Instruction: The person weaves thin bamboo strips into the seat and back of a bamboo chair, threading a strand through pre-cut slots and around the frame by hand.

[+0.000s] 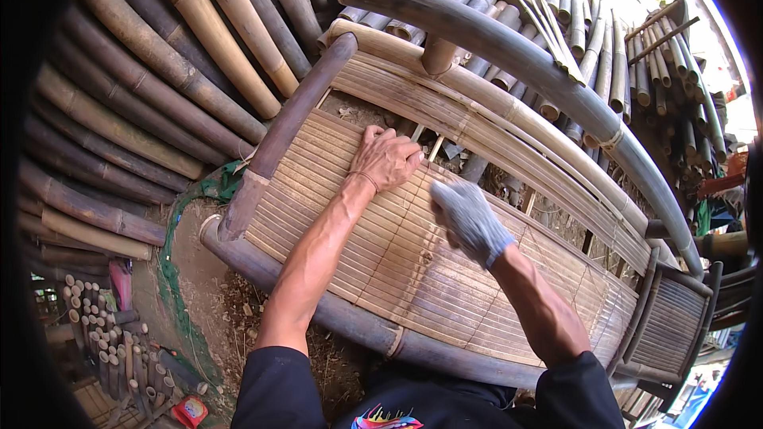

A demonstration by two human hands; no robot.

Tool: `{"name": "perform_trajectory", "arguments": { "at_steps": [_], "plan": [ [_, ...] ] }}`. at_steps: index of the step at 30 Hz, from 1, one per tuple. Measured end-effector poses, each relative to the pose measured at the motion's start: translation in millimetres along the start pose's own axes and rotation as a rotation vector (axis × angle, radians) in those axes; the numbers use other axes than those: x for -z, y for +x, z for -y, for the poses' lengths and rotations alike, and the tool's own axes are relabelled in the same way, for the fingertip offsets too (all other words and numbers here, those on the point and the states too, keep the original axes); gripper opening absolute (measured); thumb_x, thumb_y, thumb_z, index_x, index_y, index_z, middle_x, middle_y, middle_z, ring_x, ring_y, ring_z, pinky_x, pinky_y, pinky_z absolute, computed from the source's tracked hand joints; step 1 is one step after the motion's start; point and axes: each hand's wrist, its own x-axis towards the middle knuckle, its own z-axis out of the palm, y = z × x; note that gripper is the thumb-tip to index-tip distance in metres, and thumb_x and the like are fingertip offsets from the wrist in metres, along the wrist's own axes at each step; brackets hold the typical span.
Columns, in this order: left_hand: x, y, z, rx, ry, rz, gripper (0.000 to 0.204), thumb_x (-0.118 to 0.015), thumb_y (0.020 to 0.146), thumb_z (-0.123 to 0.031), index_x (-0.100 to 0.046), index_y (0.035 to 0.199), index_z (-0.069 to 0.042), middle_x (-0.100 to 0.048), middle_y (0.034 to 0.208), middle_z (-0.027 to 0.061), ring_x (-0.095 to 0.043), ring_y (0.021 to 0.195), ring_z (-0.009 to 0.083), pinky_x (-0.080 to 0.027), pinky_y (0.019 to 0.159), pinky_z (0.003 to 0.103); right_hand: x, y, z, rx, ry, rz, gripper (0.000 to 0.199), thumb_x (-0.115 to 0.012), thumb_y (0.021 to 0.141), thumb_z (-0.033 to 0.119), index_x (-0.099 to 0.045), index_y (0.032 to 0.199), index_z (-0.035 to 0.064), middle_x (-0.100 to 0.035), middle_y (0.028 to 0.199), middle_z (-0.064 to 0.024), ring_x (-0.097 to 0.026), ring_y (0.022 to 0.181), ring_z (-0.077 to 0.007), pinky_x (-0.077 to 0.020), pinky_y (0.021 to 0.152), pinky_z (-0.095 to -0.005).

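Observation:
A bamboo bench lies below me, its seat a mat of thin bamboo slats framed by thick dark poles. My bare left hand rests at the far edge of the slat mat, fingers curled over the ends of the slats. My right hand, in a grey knit glove, presses on the mat a little to the right, fingers bent; I cannot tell whether it holds anything. The bench's backrest of split bamboo and a curved top rail stand beyond the hands.
Long bamboo poles are stacked at the left and along the top. Short cut bamboo pieces stand in a cluster at the lower left. A green cloth lies by the bench's left end. Another slatted piece sits at the right.

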Motion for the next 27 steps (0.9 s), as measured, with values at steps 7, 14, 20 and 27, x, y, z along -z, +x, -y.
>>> {"name": "perform_trajectory", "arguments": {
  "at_steps": [7, 14, 20, 27],
  "plan": [
    [5.3, 3.1, -7.1, -0.027, -0.038, -0.046, 0.022, -0.060, 0.094, -0.031, -0.073, 0.092, -0.012, -0.069, 0.092, 0.0034, -0.061, 0.097, 0.0240, -0.036, 0.099, 0.045, 26.2, -32.6, -60.2, 0.042, -0.057, -0.082, 0.026, -0.049, 0.101, 0.022, -0.063, 0.101, -0.0001, -0.057, 0.072, -0.0169, -0.062, 0.057, -0.0264, -0.0533, 0.052, -0.0372],
    [-18.9, 20.1, -120.8, -0.422, -0.179, -0.113, 0.029, -0.071, 0.086, -0.019, -0.071, 0.114, -0.011, -0.066, 0.115, 0.0085, -0.059, 0.113, 0.0274, -0.045, 0.102, 0.044, 8.4, -171.3, -154.7, 0.464, -0.375, -0.510, 0.017, -0.068, 0.091, 0.013, -0.069, 0.104, 0.0018, -0.069, 0.098, -0.0201, -0.064, 0.112, -0.0371, -0.0544, 0.089, -0.0409],
    [-70.2, 45.3, -237.3, -0.581, -0.236, 0.272, 0.017, -0.078, 0.081, -0.022, -0.075, 0.096, -0.015, -0.062, 0.116, 0.0031, -0.055, 0.115, 0.0236, -0.046, 0.101, 0.041, 123.8, -215.2, -196.4, 0.319, -0.704, -1.173, 0.030, -0.070, 0.088, 0.012, -0.064, 0.116, 0.0069, -0.060, 0.122, -0.0182, -0.060, 0.114, -0.0360, -0.0499, 0.097, -0.0439],
    [-71.3, 50.0, -237.5, -0.471, -0.398, 0.251, 0.012, -0.070, 0.090, -0.013, -0.065, 0.096, -0.004, -0.062, 0.105, 0.0075, -0.057, 0.107, 0.0280, -0.045, 0.099, 0.041, 147.6, -164.9, -176.7, 0.469, -0.826, -0.979, 0.056, -0.073, 0.087, 0.028, -0.054, 0.136, 0.0085, -0.065, 0.121, -0.0155, -0.061, 0.113, -0.0355, -0.0499, 0.097, -0.0443]
  ]
}}
